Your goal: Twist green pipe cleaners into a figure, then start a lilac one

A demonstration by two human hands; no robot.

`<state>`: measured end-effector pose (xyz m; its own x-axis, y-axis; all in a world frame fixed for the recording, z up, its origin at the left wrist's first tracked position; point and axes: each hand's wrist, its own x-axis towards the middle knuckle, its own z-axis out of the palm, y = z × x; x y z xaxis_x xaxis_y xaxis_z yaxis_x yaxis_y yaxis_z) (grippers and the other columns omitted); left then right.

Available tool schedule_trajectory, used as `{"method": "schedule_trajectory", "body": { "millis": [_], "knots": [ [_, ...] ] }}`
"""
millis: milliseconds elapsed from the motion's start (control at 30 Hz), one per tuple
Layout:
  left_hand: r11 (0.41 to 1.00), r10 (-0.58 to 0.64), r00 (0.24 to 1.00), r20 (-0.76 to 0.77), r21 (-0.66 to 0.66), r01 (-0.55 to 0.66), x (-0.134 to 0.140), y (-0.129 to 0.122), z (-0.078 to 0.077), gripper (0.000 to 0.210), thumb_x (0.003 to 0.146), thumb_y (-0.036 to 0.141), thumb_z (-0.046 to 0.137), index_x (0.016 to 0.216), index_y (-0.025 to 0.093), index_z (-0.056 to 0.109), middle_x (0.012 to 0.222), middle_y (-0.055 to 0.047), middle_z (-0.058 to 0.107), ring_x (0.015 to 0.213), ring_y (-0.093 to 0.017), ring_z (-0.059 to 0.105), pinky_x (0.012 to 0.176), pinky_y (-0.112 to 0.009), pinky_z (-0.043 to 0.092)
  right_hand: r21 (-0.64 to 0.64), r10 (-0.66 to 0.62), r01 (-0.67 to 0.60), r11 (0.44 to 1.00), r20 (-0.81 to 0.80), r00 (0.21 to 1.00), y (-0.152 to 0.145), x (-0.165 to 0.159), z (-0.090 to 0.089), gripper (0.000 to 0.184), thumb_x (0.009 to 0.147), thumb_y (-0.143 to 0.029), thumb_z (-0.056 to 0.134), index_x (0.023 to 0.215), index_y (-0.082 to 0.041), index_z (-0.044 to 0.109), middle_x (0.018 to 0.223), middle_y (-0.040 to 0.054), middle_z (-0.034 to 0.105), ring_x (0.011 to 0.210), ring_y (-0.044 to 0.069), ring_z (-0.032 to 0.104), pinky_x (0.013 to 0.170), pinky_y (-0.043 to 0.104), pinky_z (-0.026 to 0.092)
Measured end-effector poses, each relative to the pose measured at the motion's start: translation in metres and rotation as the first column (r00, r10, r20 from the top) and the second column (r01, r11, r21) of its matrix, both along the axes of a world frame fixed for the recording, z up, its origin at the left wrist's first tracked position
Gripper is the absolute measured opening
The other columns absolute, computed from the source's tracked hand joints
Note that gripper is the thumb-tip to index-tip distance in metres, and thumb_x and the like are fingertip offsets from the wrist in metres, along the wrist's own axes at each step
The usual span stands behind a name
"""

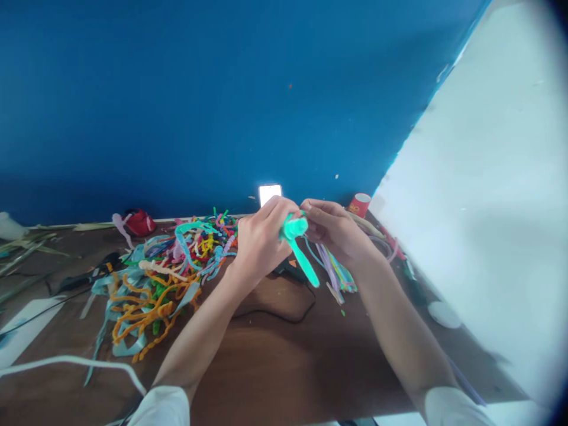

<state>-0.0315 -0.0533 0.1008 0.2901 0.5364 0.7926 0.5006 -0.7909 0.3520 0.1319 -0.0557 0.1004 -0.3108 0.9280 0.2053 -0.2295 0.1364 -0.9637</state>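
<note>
pale sleeves (168,406) below a turquoise strip (305,265)

left hand (265,234) grips its coil before the phone (270,192), tail slanting right, away from it; right hand (335,228) curls close, hold unclear.

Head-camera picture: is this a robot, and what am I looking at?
No robot: just a person's two bare hands, seen by a camera worn on that person's head, looking forward and down. The left hand holds a green coil with a strip hanging down; the right hand is close beside it, perhaps touching it. On the brown table lies a tangled pile of colourful fuzzy strands. A lit phone shows behind the left hand, with a red cup farther right.
</note>
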Motion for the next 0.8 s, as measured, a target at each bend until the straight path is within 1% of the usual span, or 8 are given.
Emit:
{"method": "schedule_trajectory", "body": {
  "millis": [100, 233, 333, 433, 567, 667, 733, 800],
  "knots": [
    [0.964, -0.052, 0.991, 0.125, -0.252, 0.083, 0.001, 0.005, 0.002, 0.014, 0.092, 0.028, 0.056, 0.092, 0.017, 0.064, 0.088, -0.005, 0.070, 0.076, -0.014, 0.062, 0.069, -0.025, 0.047, 0.100, -0.163, 0.154, 0.983, 0.085, 0.983, 0.003, 0.002, 0.000, 0.033, 0.090, -0.039, 0.060, 0.067, -0.019, 0.046, 0.059, -0.0060, 0.034, 0.051, 0.008, 0.028, 0.048, 0.027, 0.016],
    [0.803, -0.106, 0.937, 0.333, -0.528, 0.278, 0.001, 0.008, 0.006, 0.033, 0.089, 0.039, 0.061, 0.113, 0.017, 0.061, 0.098, -0.006, 0.070, 0.067, -0.011, 0.060, 0.059, -0.022, 0.047, 0.317, -0.477, 0.394, 0.863, 0.256, 0.841, 0.006, 0.006, 0.001, 0.038, 0.093, -0.038, 0.057, 0.062, -0.019, 0.045, 0.056, -0.0053, 0.035, 0.053, 0.008, 0.028, 0.050, 0.028, 0.019],
    [0.634, -0.187, 0.876, 0.444, -0.627, 0.453, -0.001, 0.007, 0.009, 0.042, 0.092, 0.048, 0.055, 0.120, 0.017, 0.058, 0.097, -0.007, 0.070, 0.052, -0.007, 0.050, 0.047, -0.021, 0.042, 0.304, -0.470, 0.394, 0.868, 0.243, 0.848, 0.007, 0.007, 0.001, 0.036, 0.093, -0.040, 0.056, 0.065, -0.019, 0.046, 0.056, -0.0056, 0.035, 0.052, 0.008, 0.030, 0.049, 0.027, 0.020],
    [0.547, -0.248, 0.817, 0.521, -0.620, 0.562, -0.003, 0.006, 0.010, 0.045, 0.093, 0.054, 0.049, 0.118, 0.018, 0.060, 0.096, -0.008, 0.070, 0.054, -0.008, 0.053, 0.046, -0.021, 0.043, 0.212, -0.381, 0.344, 0.915, 0.173, 0.908, 0.007, 0.007, 0.002, 0.035, 0.091, -0.039, 0.058, 0.065, -0.020, 0.046, 0.055, -0.0060, 0.035, 0.050, 0.008, 0.029, 0.048, 0.027, 0.019],
    [0.555, -0.273, 0.789, 0.550, -0.580, 0.596, -0.007, 0.008, 0.009, 0.043, 0.092, 0.055, 0.052, 0.111, 0.018, 0.064, 0.094, -0.007, 0.070, 0.062, -0.009, 0.059, 0.052, -0.020, 0.046, -0.001, -0.200, 0.200, 0.980, 0.025, 0.979, 0.008, 0.008, 0.003, 0.031, 0.084, -0.035, 0.065, 0.066, -0.019, 0.045, 0.057, -0.0060, 0.037, 0.047, 0.006, 0.029, 0.046, 0.026, 0.015],
    [0.575, -0.289, 0.798, 0.528, -0.571, 0.586, -0.007, 0.010, 0.008, 0.036, 0.091, 0.050, 0.057, 0.102, 0.016, 0.065, 0.094, -0.007, 0.069, 0.064, -0.010, 0.060, 0.057, -0.021, 0.049, -0.149, -0.061, 0.048, 0.988, -0.083, 0.995, 0.010, 0.010, 0.002, 0.030, 0.082, -0.035, 0.067, 0.068, -0.019, 0.046, 0.059, -0.0066, 0.035, 0.046, 0.006, 0.026, 0.046, 0.026, 0.012],
    [0.612, -0.254, 0.821, 0.511, -0.573, 0.545, -0.005, 0.012, 0.006, 0.031, 0.089, 0.043, 0.062, 0.104, 0.017, 0.063, 0.092, -0.006, 0.069, 0.062, -0.010, 0.060, 0.056, -0.022, 0.049, -0.136, -0.061, 0.047, 0.990, -0.102, 0.993, 0.011, 0.009, 0.001, 0.031, 0.083, -0.037, 0.067, 0.068, -0.019, 0.046, 0.058, -0.0069, 0.034, 0.046, 0.006, 0.025, 0.046, 0.026, 0.012],
    [0.660, -0.196, 0.850, 0.489, -0.575, 0.483, -0.003, 0.013, 0.003, 0.031, 0.087, 0.038, 0.064, 0.110, 0.018, 0.062, 0.086, -0.003, 0.069, 0.058, -0.010, 0.059, 0.052, -0.022, 0.047, -0.039, -0.118, 0.117, 0.992, -0.048, 0.992, 0.011, 0.007, -0.001, 0.034, 0.086, -0.040, 0.065, 0.067, -0.019, 0.047, 0.057, -0.0064, 0.035, 0.047, 0.007, 0.028, 0.047, 0.026, 0.014]
  ]
}}
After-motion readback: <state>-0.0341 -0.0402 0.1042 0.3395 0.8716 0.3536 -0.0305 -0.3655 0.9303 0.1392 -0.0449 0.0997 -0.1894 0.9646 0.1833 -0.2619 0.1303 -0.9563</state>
